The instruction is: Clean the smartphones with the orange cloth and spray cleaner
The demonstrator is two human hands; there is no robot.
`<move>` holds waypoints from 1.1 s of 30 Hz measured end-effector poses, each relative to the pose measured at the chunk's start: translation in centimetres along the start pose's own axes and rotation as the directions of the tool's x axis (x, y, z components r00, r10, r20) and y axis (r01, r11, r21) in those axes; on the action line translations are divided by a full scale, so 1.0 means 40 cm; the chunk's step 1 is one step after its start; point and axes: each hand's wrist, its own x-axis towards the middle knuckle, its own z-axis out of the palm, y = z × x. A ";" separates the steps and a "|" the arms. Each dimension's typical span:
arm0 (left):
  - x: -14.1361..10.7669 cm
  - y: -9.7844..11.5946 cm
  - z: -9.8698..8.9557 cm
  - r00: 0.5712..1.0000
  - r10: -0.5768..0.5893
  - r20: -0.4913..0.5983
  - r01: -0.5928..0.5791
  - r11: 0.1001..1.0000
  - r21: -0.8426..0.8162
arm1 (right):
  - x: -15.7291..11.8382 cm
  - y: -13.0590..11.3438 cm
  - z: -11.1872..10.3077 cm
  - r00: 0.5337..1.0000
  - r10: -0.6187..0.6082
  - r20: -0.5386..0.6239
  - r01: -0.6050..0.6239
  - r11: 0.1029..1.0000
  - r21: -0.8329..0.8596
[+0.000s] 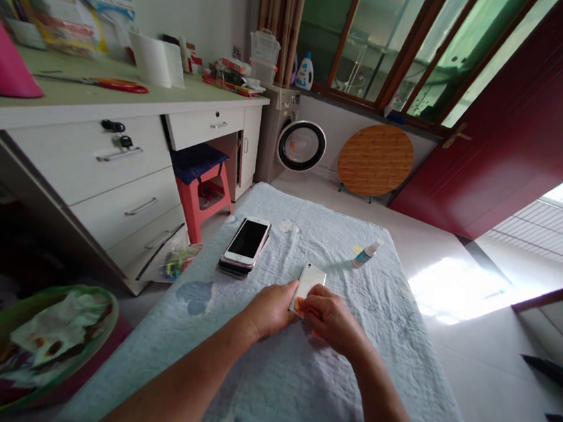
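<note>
My left hand point(274, 309) is closed around the left edge of a white smartphone point(311, 278), whose back with a camera lens at the top corner faces up. On the lower part of that back, my right hand point(328, 314) pinches a small orange cloth point(300, 303) and presses it to the surface. Part of the cloth hangs hidden under the fingers. To the left lies a stack of smartphones point(247, 239), the top one white with its dark screen up. A small spray bottle point(367, 254) stands at the right on the cloth-covered table point(345, 372).
A waste bin point(111, 327) full of tissues stands at the lower left. Beside the desk are a red stool point(206, 196) and a plastic bag point(176, 257). Scissors point(118, 85) and a paper roll point(156, 61) lie on the desk. A washing machine point(275, 140) stands behind.
</note>
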 end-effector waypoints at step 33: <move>0.009 -0.004 -0.001 1.000 -0.016 0.017 0.014 0.996 0.088 | -0.018 0.001 -0.034 0.980 0.079 0.181 -0.092 0.993 0.068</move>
